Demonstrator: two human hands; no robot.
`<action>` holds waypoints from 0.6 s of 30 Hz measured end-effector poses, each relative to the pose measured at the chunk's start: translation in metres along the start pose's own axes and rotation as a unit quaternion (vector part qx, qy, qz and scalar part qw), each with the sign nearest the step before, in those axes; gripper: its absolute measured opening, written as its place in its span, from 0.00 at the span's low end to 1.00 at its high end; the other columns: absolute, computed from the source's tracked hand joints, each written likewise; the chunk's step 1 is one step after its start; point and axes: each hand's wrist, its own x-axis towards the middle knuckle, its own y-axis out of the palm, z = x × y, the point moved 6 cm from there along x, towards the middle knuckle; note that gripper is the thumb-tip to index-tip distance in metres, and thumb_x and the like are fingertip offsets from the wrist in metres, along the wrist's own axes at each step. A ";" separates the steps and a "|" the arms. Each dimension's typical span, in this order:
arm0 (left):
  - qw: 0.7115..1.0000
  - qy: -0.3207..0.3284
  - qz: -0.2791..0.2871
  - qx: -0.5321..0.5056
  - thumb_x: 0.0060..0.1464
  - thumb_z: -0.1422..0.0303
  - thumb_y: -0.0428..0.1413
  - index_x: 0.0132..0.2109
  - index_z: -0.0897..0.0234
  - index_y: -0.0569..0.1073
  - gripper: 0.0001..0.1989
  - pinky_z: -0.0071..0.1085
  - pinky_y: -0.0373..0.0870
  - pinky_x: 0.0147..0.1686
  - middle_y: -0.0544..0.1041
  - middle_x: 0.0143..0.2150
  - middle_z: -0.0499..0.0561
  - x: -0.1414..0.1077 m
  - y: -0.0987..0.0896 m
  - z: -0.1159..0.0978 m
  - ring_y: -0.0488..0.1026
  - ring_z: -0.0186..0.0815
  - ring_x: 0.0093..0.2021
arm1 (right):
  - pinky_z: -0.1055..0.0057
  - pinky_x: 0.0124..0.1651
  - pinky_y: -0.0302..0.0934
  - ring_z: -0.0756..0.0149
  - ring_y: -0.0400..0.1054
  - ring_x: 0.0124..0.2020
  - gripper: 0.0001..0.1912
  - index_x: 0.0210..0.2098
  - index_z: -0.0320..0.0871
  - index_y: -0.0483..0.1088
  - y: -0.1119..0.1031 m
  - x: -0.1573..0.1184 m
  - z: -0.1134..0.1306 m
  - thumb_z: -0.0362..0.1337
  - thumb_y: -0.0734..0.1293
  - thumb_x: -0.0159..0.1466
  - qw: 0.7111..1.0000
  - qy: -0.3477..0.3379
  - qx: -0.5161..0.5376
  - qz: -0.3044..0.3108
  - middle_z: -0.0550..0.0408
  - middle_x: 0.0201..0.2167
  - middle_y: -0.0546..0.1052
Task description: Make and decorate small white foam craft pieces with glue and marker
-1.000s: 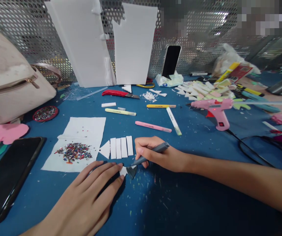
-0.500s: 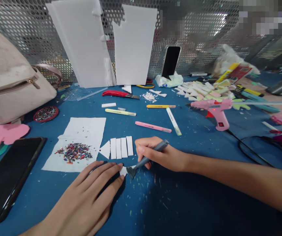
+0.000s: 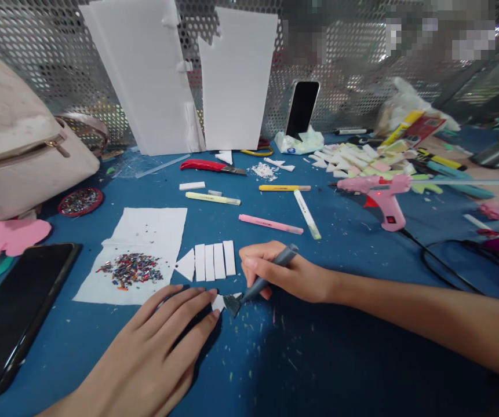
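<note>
My right hand (image 3: 281, 271) is closed round a dark grey marker (image 3: 270, 272), its tip at a small white piece (image 3: 218, 303) partly coloured dark grey. My left hand (image 3: 157, 339) lies nearly flat on the blue table, fingers slightly apart, with index finger and thumb tips touching that piece's left end. Just beyond the fingers, several white strips (image 3: 210, 262) stand side by side with a white triangle (image 3: 185, 265) at their left. A paper sheet (image 3: 157, 223) to the left bears a heap of multicoloured bits (image 3: 138, 269).
Pink (image 3: 270, 224), yellow and pale markers lie beyond my hands, with a red cutter (image 3: 203, 165) farther back. A pink glue gun (image 3: 379, 191) and its cable are at the right. A black phone (image 3: 18, 313) and a bag (image 3: 23, 133) are at the left.
The marker in my right hand has shifted very slightly. My left hand stays in place on the small white piece.
</note>
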 end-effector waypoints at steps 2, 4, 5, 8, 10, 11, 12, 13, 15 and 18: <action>1.000 -0.010 -0.006 -0.005 0.67 0.74 0.45 0.59 0.61 0.72 0.19 0.40 0.50 0.65 0.72 0.61 0.50 -0.001 0.000 0.001 0.64 0.41 0.62 | 0.77 0.28 0.60 0.75 0.65 0.23 0.23 0.28 0.37 0.68 -0.001 0.000 -0.001 0.47 0.59 0.72 1.000 -0.002 -0.004 -0.005 0.59 0.23 0.68; 1.000 -0.012 -0.006 -0.006 0.67 0.74 0.45 0.60 0.60 0.71 0.19 0.40 0.49 0.66 0.72 0.62 0.50 -0.002 0.000 0.001 0.64 0.40 0.62 | 0.77 0.29 0.60 0.74 0.66 0.24 0.22 0.29 0.37 0.69 -0.001 -0.001 -0.001 0.47 0.59 0.72 1.000 0.000 -0.005 -0.004 0.58 0.23 0.69; 1.000 -0.010 -0.003 -0.006 0.67 0.74 0.46 0.60 0.61 0.72 0.19 0.39 0.49 0.66 0.72 0.61 0.50 -0.001 0.000 0.001 0.64 0.40 0.62 | 0.77 0.28 0.60 0.74 0.66 0.23 0.23 0.28 0.37 0.69 0.000 -0.001 -0.001 0.47 0.59 0.72 1.000 0.001 -0.002 0.002 0.58 0.24 0.69; 1.000 -0.003 -0.004 -0.002 0.67 0.74 0.46 0.59 0.61 0.72 0.18 0.38 0.50 0.65 0.73 0.61 0.50 -0.001 -0.001 0.001 0.64 0.40 0.62 | 0.77 0.27 0.60 0.75 0.65 0.22 0.24 0.27 0.37 0.69 0.000 -0.001 -0.001 0.48 0.59 0.72 1.000 0.003 0.004 0.001 0.58 0.24 0.68; 1.000 -0.008 -0.003 -0.002 0.67 0.73 0.46 0.60 0.60 0.72 0.18 0.38 0.50 0.65 0.72 0.61 0.49 -0.002 -0.001 0.001 0.64 0.40 0.62 | 0.77 0.29 0.60 0.74 0.65 0.24 0.23 0.29 0.37 0.69 -0.001 -0.001 -0.001 0.47 0.60 0.72 1.000 0.008 -0.001 -0.009 0.58 0.23 0.69; 1.000 -0.012 -0.002 -0.001 0.67 0.73 0.46 0.60 0.60 0.71 0.19 0.38 0.50 0.66 0.72 0.62 0.49 -0.003 -0.001 0.001 0.64 0.40 0.63 | 0.76 0.29 0.60 0.74 0.65 0.23 0.23 0.28 0.37 0.69 -0.001 -0.001 -0.001 0.47 0.60 0.72 1.000 0.009 -0.002 -0.007 0.58 0.22 0.69; 1.000 -0.013 0.000 0.001 0.67 0.73 0.46 0.60 0.59 0.71 0.19 0.39 0.50 0.66 0.72 0.62 0.48 -0.004 -0.001 0.001 0.64 0.40 0.63 | 0.76 0.28 0.60 0.74 0.65 0.23 0.23 0.27 0.37 0.69 0.000 -0.001 -0.001 0.47 0.59 0.72 1.000 0.008 -0.001 -0.003 0.59 0.22 0.68; 1.000 -0.015 0.002 0.003 0.66 0.73 0.46 0.60 0.59 0.71 0.19 0.39 0.50 0.66 0.71 0.63 0.48 -0.004 0.000 0.001 0.65 0.40 0.63 | 0.76 0.28 0.60 0.75 0.65 0.22 0.24 0.26 0.37 0.68 0.000 -0.001 -0.001 0.47 0.59 0.72 1.000 0.007 0.001 0.001 0.59 0.22 0.68; 1.000 -0.015 0.001 0.007 0.66 0.74 0.46 0.61 0.58 0.71 0.20 0.39 0.51 0.66 0.71 0.63 0.47 -0.005 0.000 0.001 0.66 0.39 0.62 | 0.76 0.28 0.59 0.75 0.65 0.22 0.23 0.27 0.37 0.68 0.000 0.000 -0.002 0.46 0.59 0.72 1.000 0.010 0.002 -0.004 0.59 0.22 0.68; 1.000 -0.015 0.005 0.014 0.65 0.75 0.46 0.60 0.58 0.71 0.21 0.40 0.54 0.65 0.71 0.63 0.48 -0.005 -0.001 0.000 0.66 0.40 0.62 | 0.76 0.29 0.60 0.74 0.66 0.23 0.21 0.29 0.38 0.69 -0.001 0.000 -0.003 0.45 0.60 0.72 1.000 0.017 0.004 -0.005 0.59 0.22 0.69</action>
